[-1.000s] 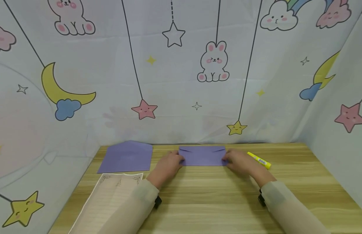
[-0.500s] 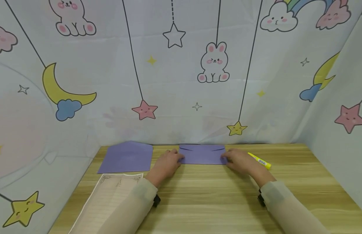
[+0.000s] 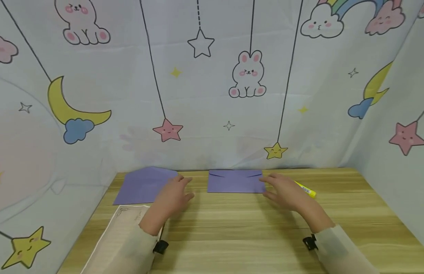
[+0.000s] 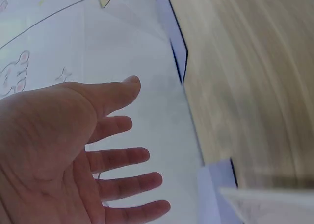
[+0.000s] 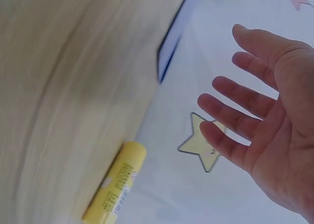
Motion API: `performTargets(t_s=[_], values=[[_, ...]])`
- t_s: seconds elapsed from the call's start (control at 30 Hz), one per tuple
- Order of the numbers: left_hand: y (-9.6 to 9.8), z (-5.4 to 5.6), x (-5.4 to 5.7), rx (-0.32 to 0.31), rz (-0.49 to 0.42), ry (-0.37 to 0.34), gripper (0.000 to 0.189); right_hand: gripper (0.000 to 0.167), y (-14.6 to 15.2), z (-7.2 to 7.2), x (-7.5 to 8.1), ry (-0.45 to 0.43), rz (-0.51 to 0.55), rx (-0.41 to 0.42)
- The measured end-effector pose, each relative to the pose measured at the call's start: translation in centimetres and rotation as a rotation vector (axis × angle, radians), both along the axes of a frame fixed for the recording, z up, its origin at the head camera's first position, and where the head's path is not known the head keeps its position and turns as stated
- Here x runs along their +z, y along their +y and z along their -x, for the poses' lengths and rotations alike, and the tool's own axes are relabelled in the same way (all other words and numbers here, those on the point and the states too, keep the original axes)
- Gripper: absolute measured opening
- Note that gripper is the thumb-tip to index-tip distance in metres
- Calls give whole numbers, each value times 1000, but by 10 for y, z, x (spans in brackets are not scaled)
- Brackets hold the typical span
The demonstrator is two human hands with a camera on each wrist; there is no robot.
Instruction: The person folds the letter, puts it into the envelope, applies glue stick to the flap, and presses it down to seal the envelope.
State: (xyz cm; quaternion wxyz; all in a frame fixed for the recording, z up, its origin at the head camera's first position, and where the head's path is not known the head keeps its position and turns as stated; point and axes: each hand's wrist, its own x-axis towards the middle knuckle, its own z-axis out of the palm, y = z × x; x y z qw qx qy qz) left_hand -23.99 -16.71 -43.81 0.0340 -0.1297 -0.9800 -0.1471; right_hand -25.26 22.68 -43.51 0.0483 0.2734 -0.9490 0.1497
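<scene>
Loose-fingered left hand (image 3: 172, 198) swung toward nine o'clock; right hand (image 3: 283, 192), also released, shouldn't nudge the rectangular purple paper envelope (image 3: 234, 182).

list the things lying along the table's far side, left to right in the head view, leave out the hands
Peaked purple envelope, rectangular purple envelope, yellow tube.

- Left hand (image 3: 172, 196): palm toward wrist camera; fingers (image 4: 122, 158) nearly straight, spread; thumb (image 4: 117, 95) apart.
- Right hand (image 3: 282, 192): fingers separated, slightly bent; thumb extended.
- Left forearm (image 3: 133, 251), right forearm (image 3: 345, 253): pale-sleeved, extended forward, well apart.
</scene>
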Motion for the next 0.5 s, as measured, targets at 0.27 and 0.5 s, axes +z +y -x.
performTargets(t_s=[0.27, 0.5], values=[[-69, -32, 13, 150, -21, -23, 70, 47, 0, -17, 4, 29, 65, -7], [-136, -47, 7, 262, 19, -130, 87, 51, -2, -24, -1, 28, 67, -1]])
